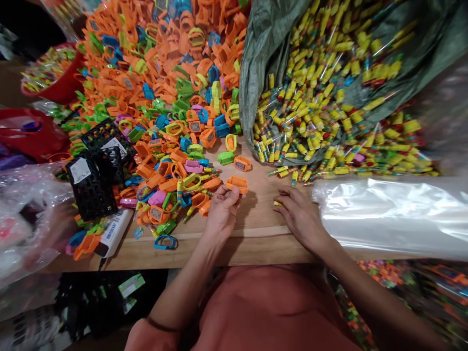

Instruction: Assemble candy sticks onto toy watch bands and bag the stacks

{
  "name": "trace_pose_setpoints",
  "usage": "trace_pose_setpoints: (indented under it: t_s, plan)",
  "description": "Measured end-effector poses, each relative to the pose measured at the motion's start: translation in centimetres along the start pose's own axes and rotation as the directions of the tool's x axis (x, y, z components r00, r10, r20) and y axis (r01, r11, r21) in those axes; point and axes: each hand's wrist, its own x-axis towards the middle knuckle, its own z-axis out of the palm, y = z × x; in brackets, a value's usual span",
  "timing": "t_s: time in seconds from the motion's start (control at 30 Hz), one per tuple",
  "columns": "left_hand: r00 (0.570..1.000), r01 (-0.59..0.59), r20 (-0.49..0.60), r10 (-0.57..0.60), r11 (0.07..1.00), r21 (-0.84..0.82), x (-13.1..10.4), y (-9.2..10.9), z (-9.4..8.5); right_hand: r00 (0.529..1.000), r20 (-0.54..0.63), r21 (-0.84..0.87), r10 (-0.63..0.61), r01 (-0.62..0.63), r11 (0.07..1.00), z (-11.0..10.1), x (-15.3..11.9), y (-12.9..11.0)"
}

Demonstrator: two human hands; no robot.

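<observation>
My left hand pinches an orange plastic toy watch between thumb and fingers, just above the wooden table. Another orange toy watch lies a little beyond it. To the right, my right hand rests low over the table, its fingers closed around a small yellow tube, mostly hidden by the fingers. Several like yellow tubes with coloured bits inside lie just past that hand. On the left side, a loose cluster of toy watches in orange, green, blue and pink reaches close to my left hand.
A large heap of mostly orange toy watches fills the back left. An open grey-green sack spills yellow tubes at the back right. Clear plastic film lies right. Black plastic trays, a white power strip and red baskets stand left.
</observation>
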Motion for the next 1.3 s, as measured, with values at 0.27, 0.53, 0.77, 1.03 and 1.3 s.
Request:
trace_pose_setpoints:
  t_s: [0.27, 0.53, 0.77, 1.03, 1.3]
  plan:
    - [0.984, -0.099, 0.158, 0.085, 0.991, 0.086, -1.3, -0.7, 1.4, 0.965, 0.133, 0.480, 0.227, -0.263, 0.837, -1.3, 1.7, -4.2]
    - [0.923, -0.322, 0.283, 0.261, 0.927, 0.194, -2.1, -0.6, 1.0, 0.855, 0.414, 0.806, 0.310, -0.503, 0.311, -1.4, 2.4, -6.1]
    - [0.885, -0.399, 0.340, 0.318, 0.895, 0.200, -2.1, -1.2, 0.6, 0.872, 0.399, 0.796, 0.283, -0.483, 0.365, -2.1, 3.1, -6.1]
    - [0.875, -0.465, 0.313, 0.370, 0.822, 0.329, -2.9, -0.7, 0.5, 0.901, 0.390, 0.773, 0.190, -0.432, 0.464, -1.5, 3.8, -7.0]
    - [0.652, -0.405, 0.058, 0.756, 0.282, 0.870, -2.7, 11.3, -3.5, 0.994, 0.071, 0.000, 0.084, -0.084, 0.996, -4.8, 4.5, -2.4]
